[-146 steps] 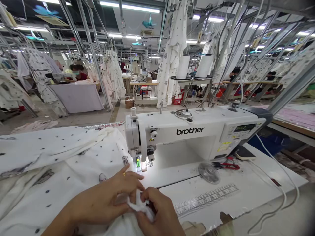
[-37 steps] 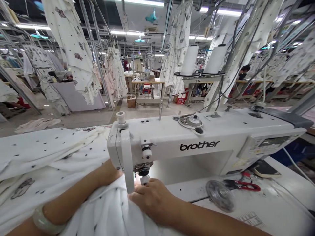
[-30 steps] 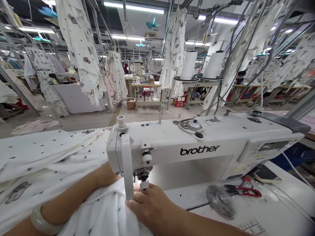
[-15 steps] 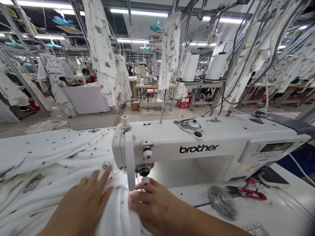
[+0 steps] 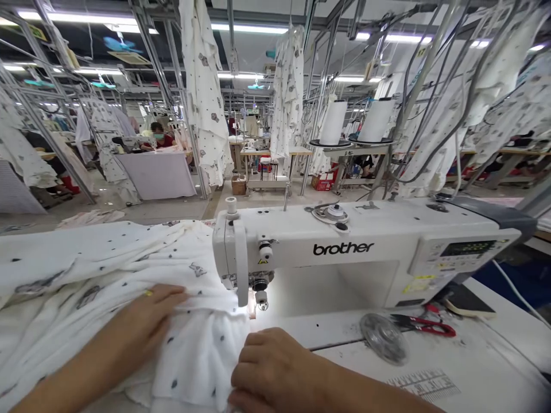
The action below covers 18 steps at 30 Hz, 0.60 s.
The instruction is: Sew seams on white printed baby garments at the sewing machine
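Observation:
White fabric printed with small dark motifs (image 5: 193,355) lies in folds across the left of the table, up to the needle area of a white Brother sewing machine (image 5: 344,252). My left hand (image 5: 150,312) rests flat on the cloth, fingers together and pointing right. My right hand (image 5: 271,367) sits at the cloth's right edge, fingers curled against the gathered fold. That fold ends just left of and below the presser foot (image 5: 261,299). Whether any cloth lies under the foot is hidden.
Red-handled thread snips (image 5: 424,326) and a clear round disc (image 5: 382,338) lie right of the machine, with a printed ruler scale (image 5: 424,385) on the table. Two white thread cones (image 5: 333,123) stand behind it. Printed garments hang overhead, and a masked co-worker (image 5: 157,133) sits far back.
My left hand has come out from beside the machine head and now lies flat on the cloth further left. The cloth has shifted away from the needle, and the view has moved slightly.

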Tool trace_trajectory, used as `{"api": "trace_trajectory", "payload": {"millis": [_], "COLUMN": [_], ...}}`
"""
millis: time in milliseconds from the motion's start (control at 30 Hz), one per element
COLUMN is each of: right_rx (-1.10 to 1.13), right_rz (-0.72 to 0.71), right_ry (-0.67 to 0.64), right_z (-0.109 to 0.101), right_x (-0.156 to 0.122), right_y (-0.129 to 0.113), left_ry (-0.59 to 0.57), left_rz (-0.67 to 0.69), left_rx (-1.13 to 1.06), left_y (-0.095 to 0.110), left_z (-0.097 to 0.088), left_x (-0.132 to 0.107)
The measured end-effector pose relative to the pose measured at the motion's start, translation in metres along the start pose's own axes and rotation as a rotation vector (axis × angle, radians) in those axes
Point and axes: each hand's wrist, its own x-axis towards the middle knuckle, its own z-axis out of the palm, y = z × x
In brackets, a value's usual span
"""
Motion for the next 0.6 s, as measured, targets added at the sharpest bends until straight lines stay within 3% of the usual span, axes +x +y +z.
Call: {"api": "trace_trajectory", "payload": {"millis": [100, 167, 267, 333, 500, 600], "right_rx": [0.208, 0.348, 0.438, 0.408, 0.201, 0.177], "right_rz": [0.120, 0.217, 0.280, 0.238, 0.027, 0.000], "right_ry": [0.024, 0.056, 0.107, 0.114, 0.002, -0.026], "right_z": [-0.002, -0.002, -0.002, 0.000, 0.006, 0.005], "right_x": [-0.004, -0.007, -0.011, -0.012, -0.012, -0.013], "right_y": [0.000, 0.002, 0.008, 0.012, 0.017, 0.017], "left_ry": [-0.040, -0.073, -0.092, -0.094, -0.217, -0.282], "left_rz": [0.234, 0.337, 0.377, 0.362, 0.275, 0.228], "left_rx": [-0.106, -0.097, -0.063, -0.079, -0.201, -0.245], "left_y": [0.056, 0.074, 0.078, 0.076, 0.082, 0.087], "left_z": [0.002, 0.016, 0.037, 0.040, 0.018, 0.012], "left_x": [0.002, 0.002, 0.003, 0.006, 0.023, 0.031]}}
